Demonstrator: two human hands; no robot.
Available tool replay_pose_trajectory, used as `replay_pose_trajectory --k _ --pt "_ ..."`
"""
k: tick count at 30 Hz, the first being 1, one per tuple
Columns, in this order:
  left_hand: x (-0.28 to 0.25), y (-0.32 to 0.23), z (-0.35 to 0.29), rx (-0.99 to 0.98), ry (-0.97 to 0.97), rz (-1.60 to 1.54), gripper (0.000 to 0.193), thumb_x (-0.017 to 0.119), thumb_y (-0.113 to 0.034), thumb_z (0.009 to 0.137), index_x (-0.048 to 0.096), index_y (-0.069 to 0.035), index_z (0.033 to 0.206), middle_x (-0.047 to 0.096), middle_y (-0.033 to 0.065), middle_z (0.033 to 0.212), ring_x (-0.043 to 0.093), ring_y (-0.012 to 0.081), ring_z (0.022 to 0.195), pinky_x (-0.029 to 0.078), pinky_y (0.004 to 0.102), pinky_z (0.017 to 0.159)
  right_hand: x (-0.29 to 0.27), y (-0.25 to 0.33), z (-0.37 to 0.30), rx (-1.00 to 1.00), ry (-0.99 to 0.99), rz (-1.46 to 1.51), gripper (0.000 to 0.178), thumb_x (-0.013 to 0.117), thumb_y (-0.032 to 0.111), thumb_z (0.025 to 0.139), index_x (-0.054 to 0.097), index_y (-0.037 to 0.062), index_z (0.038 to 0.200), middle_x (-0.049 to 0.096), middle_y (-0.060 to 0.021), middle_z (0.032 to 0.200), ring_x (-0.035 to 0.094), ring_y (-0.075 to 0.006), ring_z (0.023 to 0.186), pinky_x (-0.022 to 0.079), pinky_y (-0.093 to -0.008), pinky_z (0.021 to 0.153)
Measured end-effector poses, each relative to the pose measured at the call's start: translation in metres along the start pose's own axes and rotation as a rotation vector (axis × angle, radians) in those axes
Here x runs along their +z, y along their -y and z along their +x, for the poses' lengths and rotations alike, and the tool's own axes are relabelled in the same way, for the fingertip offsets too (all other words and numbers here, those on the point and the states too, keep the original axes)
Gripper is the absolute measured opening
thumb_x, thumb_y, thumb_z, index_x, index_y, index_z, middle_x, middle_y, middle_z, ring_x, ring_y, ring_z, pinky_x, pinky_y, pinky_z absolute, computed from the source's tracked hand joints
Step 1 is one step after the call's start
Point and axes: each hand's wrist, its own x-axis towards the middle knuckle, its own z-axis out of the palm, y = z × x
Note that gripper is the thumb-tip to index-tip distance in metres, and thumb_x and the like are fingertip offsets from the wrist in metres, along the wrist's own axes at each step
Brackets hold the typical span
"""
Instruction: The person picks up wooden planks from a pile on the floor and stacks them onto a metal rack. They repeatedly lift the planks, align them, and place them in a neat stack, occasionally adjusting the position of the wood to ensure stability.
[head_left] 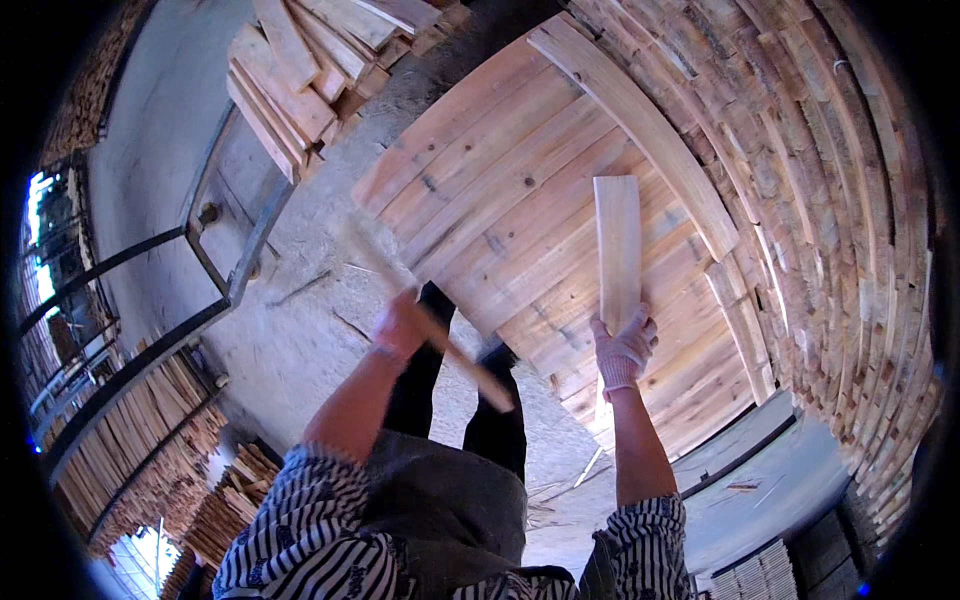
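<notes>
Head view: left hand (400, 325) grips 1 slanting stick (472, 371); right hand (624, 352) clasps 1 board (619, 245) jutting forward.

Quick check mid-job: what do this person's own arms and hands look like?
Black-and-white striped fabric sleeves end near the elbows, leaving both forearms bare. The right hand wears a whitish knitted glove ending at the wrist; the left hand is too blurred to tell whether it is gloved.

Pale board (619, 245) in right grip (624, 348)
</notes>
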Motion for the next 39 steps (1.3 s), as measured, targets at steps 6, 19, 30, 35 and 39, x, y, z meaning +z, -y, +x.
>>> replay_pose_trajectory --k 6,19,30,35,39 --pt "0.022 -0.065 0.024 -0.266 0.044 -1.631 0.024 0.062 -0.028 0.093 0.056 -0.007 0.102 0.059 0.0075 0.090 0.060 0.0263 0.088 0.053 0.0420 0.082 0.002 -0.001 0.004 -0.051 -0.082 -0.042 0.097 0.078 0.049 0.071 0.028 0.0108 0.144 0.045 -0.0263 0.130 0.050 -0.0450 0.115 0.048 -0.0533 0.092" --pt "-0.073 -0.210 -0.022 0.749 -0.274 0.543 0.092 0.089 -0.036 0.057 0.048 -0.014 0.136 0.051 0.0150 0.130 0.051 0.0366 0.118 0.043 0.0508 0.099 0.001 -0.053 -0.011 0.057 0.033 -0.037 0.106 0.084 0.040 0.069 0.025 0.0104 0.152 0.042 -0.0254 0.138 0.046 -0.0437 0.124 0.043 -0.0485 0.104" --pt "-0.003 -0.149 0.066 1.151 0.046 0.956 0.088 0.081 -0.046 0.047 0.051 -0.017 0.125 0.046 0.0111 0.125 0.042 0.0343 0.123 0.033 0.0539 0.108 0.001 -0.062 -0.007 -0.018 0.035 -0.053 0.098 0.084 0.039 0.067 0.033 0.0079 0.145 0.046 -0.0234 0.131 0.048 -0.0422 0.120 0.047 -0.0500 0.100" --pt "0.017 -0.134 0.056 1.132 -0.087 0.957 0.072 0.072 -0.037 0.061 0.050 -0.016 0.126 0.045 0.0140 0.128 0.044 0.0352 0.124 0.036 0.0538 0.106 -0.019 -0.095 -0.038 -0.102 0.051 0.018 0.096 0.084 0.030 0.065 0.032 0.0064 0.143 0.044 -0.0247 0.133 0.044 -0.0451 0.121 0.043 -0.0534 0.102" --pt "0.013 -0.141 0.050 1.077 0.083 0.943 0.079 0.077 -0.046 0.061 0.048 -0.017 0.128 0.042 0.0136 0.129 0.039 0.0364 0.127 0.030 0.0554 0.110 -0.026 -0.155 -0.080 -0.095 0.046 -0.042 0.092 0.082 0.029 0.067 0.033 0.0118 0.143 0.045 -0.0225 0.132 0.044 -0.0427 0.122 0.043 -0.0509 0.102"
